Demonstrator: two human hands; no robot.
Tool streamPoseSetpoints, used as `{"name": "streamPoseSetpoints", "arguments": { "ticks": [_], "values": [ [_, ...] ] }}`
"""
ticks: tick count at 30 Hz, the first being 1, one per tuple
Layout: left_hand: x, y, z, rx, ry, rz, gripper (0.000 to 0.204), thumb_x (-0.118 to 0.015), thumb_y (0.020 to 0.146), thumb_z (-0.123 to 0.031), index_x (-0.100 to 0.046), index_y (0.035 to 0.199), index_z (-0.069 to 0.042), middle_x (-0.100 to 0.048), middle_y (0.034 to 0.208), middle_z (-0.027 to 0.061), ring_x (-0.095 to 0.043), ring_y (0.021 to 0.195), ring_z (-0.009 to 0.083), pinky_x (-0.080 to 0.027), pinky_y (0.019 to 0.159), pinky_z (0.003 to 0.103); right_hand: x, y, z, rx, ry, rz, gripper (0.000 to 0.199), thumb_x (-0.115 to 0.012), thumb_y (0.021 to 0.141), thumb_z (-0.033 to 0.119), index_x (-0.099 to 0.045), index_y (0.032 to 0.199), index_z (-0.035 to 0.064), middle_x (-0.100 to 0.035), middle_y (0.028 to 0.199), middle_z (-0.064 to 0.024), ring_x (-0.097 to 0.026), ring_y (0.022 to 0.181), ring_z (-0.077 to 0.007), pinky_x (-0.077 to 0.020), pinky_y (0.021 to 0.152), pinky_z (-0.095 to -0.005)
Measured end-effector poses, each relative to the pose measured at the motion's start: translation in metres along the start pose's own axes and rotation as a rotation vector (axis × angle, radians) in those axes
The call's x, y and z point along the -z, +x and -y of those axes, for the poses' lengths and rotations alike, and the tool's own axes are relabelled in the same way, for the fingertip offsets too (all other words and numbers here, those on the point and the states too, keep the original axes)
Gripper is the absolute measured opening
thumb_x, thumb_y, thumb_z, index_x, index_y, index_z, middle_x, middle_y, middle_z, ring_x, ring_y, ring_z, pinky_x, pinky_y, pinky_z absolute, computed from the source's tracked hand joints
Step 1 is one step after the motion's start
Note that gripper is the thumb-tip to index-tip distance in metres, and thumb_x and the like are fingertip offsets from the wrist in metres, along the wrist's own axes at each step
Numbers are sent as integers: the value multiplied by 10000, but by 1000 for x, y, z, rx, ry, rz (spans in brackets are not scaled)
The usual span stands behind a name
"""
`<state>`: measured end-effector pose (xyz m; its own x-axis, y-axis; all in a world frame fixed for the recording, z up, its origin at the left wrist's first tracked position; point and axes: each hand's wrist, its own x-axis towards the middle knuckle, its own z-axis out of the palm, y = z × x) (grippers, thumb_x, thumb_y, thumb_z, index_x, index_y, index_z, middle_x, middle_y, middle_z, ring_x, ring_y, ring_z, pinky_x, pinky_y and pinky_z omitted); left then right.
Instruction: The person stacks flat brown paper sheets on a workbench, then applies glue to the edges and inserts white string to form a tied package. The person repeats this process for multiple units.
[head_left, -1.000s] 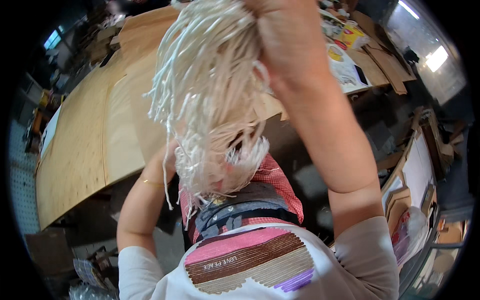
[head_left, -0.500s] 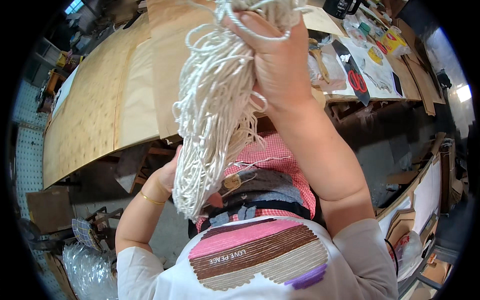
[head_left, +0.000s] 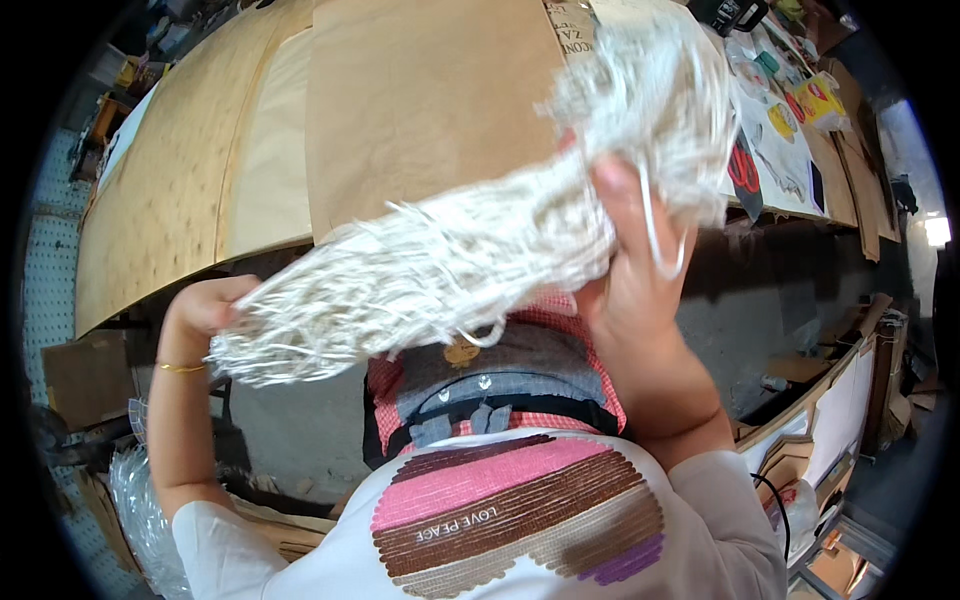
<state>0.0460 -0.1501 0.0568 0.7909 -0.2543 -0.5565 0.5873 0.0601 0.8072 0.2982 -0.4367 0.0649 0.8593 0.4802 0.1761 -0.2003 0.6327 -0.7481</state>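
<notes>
Right hand (head_left: 640, 250) clasps the bundle of white cord (head_left: 430, 270) towards its upper end, thumb pointing up, elbow sharply bent! Left hand (head_left: 212, 303) grips the lower end, forearm upright, wrist cocked inward, fingers partly hidden. And the bundle slants across the table's (head_left: 160, 190) near edge, lower end this side, upper end blurred against the tabletop!

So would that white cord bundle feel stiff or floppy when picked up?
Probably floppy: the white cord bundle is a mass of thin strands. It may also snag, since a loose loop hangs by the right hand.
</notes>
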Motion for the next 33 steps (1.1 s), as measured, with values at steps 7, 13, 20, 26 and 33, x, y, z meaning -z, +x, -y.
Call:
{"name": "streamPoseSetpoints", "arguments": {
  "ticks": [7,13,20,26,33],
  "values": [
    [26,147,95,420,98,-163,665,-744,739,-509,-645,1057,66,-666,906,70,-587,792,128,-478,718,269,121,-49,-63,-160,-198,-350,585,-571,801,-133,-406,1331,50,-530,1224,-102,-524,1117,-207,-412,989,-349],
    [-6,177,100,312,512,-591,686,-700,796,-456,-545,1208,70,-617,1146,209,-597,1057,272,-466,896,341,202,-64,-31,-807,-211,-488,526,-611,846,11,-360,1308,11,-540,1179,-142,-559,1062,-249,-461,911,-361],
    [-24,177,102,191,745,-598,564,-622,846,-431,-579,1146,45,-616,1066,271,-596,1023,380,-475,867,403,203,-2,-41,-2,-1629,634,491,-707,779,250,-545,1167,-3,-555,1090,-187,-555,975,-338,-453,872,-426],
    [-38,174,85,254,856,-688,495,-615,844,-400,-598,1118,11,-618,1049,259,-578,1008,399,-466,864,439,202,-1,-60,-152,-1701,961,597,-642,816,417,-499,1287,79,-493,1273,-193,-446,1190,-369,-328,1030,-470],
    [-49,181,97,195,973,-791,464,-625,831,-292,-562,1174,13,-617,1049,251,-573,988,412,-450,881,463,211,-18,-33,-133,-1684,881,580,-659,822,325,-486,1318,80,-432,1380,-176,-430,1246,-348,-341,1044,-439]
  ]
}}
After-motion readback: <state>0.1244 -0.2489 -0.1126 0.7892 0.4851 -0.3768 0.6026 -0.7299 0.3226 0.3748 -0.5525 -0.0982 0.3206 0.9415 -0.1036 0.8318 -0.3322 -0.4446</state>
